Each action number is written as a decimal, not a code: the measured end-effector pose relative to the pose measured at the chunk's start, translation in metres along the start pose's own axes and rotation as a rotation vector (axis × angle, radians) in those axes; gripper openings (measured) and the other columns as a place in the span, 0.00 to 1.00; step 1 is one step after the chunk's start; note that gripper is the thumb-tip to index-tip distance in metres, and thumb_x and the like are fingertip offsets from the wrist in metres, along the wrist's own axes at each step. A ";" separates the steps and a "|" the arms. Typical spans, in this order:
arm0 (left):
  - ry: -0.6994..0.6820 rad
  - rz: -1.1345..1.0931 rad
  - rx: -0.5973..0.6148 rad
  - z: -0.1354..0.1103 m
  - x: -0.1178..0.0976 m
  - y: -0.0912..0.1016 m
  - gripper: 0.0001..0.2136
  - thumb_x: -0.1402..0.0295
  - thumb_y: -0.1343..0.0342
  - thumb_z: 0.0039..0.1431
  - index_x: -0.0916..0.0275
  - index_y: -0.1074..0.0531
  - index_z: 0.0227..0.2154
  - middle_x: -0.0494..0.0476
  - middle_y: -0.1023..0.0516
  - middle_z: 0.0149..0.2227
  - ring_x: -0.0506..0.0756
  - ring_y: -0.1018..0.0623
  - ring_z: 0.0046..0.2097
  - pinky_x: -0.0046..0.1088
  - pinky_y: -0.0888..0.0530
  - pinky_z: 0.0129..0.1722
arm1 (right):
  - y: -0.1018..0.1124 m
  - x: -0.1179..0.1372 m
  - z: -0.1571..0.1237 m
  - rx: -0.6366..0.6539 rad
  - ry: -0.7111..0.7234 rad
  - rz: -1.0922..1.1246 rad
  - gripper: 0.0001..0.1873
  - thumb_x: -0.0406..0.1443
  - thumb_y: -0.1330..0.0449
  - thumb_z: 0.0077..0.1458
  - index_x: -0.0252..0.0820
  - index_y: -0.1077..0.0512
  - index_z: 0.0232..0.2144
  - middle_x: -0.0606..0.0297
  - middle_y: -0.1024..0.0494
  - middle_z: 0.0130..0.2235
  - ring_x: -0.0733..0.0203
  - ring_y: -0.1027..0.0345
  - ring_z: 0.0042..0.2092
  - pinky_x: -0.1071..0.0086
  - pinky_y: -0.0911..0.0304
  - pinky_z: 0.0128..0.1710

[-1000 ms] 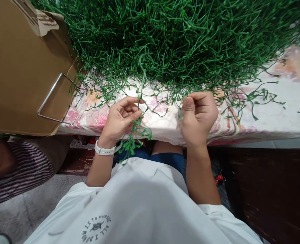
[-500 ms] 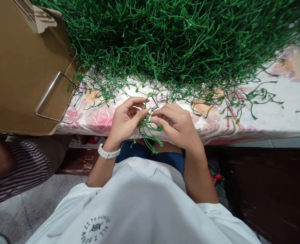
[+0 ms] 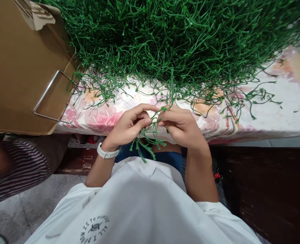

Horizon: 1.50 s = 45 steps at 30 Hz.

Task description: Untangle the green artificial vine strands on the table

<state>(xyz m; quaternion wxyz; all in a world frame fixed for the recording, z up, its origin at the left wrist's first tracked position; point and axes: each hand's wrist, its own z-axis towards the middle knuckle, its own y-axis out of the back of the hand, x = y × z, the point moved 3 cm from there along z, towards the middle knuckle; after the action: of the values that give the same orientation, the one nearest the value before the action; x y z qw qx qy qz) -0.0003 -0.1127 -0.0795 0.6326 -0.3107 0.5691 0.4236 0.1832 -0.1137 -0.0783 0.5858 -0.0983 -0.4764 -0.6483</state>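
Note:
Between my hands, at the near edge of the table, is a small bunch of green plastic grass stems (image 3: 146,145), its tips hanging down over my lap. My left hand (image 3: 133,123), with a white watch on its wrist, pinches the bunch between thumb and fingers. Close beside it, my right hand (image 3: 182,125) pinches a green plastic stem (image 3: 172,88) that sticks up past the fingers toward the pile. Exactly where the stems join is hidden by the fingertips.
A big heap of green plastic stems (image 3: 165,40) covers the back of the table. Below it lies a floral tablecloth (image 3: 104,118). On the left stands a cardboard box (image 3: 20,74) with a metal wire handle (image 3: 47,91). Another person's striped clothing (image 3: 25,169) shows at lower left.
My right hand has shifted slightly right and now has a stem pointing up from its fingers. The bunch at my left hand has turned, its tips hanging lower.

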 end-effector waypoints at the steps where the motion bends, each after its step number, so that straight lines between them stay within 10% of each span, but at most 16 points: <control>1: 0.015 -0.040 0.022 0.000 -0.001 0.000 0.14 0.62 0.39 0.66 0.62 0.24 0.51 0.46 0.35 0.25 0.47 0.36 0.26 0.23 0.38 0.27 | 0.001 0.001 0.000 -0.005 0.014 0.017 0.12 0.22 0.45 0.52 0.43 0.29 0.25 0.68 0.30 0.25 0.62 0.36 0.31 0.67 0.42 0.33; 25: 0.024 -0.108 -0.021 0.012 -0.003 -0.007 0.13 0.75 0.41 0.57 0.63 0.20 0.44 0.47 0.36 0.23 0.46 0.39 0.24 0.22 0.42 0.23 | -0.002 0.001 -0.005 -0.375 0.054 -0.059 0.12 0.23 0.42 0.52 0.44 0.28 0.25 0.67 0.27 0.28 0.60 0.34 0.33 0.64 0.40 0.33; 31: -0.074 -0.187 -0.111 0.005 0.004 0.019 0.09 0.69 0.35 0.60 0.60 0.21 0.44 0.47 0.32 0.23 0.47 0.31 0.23 0.21 0.35 0.22 | 0.019 -0.019 -0.010 -0.804 -0.021 0.096 0.13 0.33 0.40 0.63 0.45 0.31 0.25 0.66 0.33 0.27 0.61 0.35 0.31 0.64 0.42 0.31; 45: 0.069 -0.199 -0.344 0.010 0.009 0.022 0.15 0.53 0.32 0.59 0.61 0.23 0.35 0.51 0.26 0.28 0.47 0.31 0.26 0.21 0.38 0.22 | 0.012 -0.022 -0.012 -0.731 -0.212 0.017 0.07 0.39 0.34 0.62 0.42 0.20 0.35 0.65 0.23 0.33 0.64 0.29 0.36 0.68 0.35 0.35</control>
<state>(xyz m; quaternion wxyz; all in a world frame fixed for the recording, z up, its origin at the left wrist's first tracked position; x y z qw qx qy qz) -0.0155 -0.0924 -0.0846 0.5889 -0.4834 0.4763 0.4390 0.2056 -0.1060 -0.0940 0.4647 -0.3711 -0.2710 -0.7569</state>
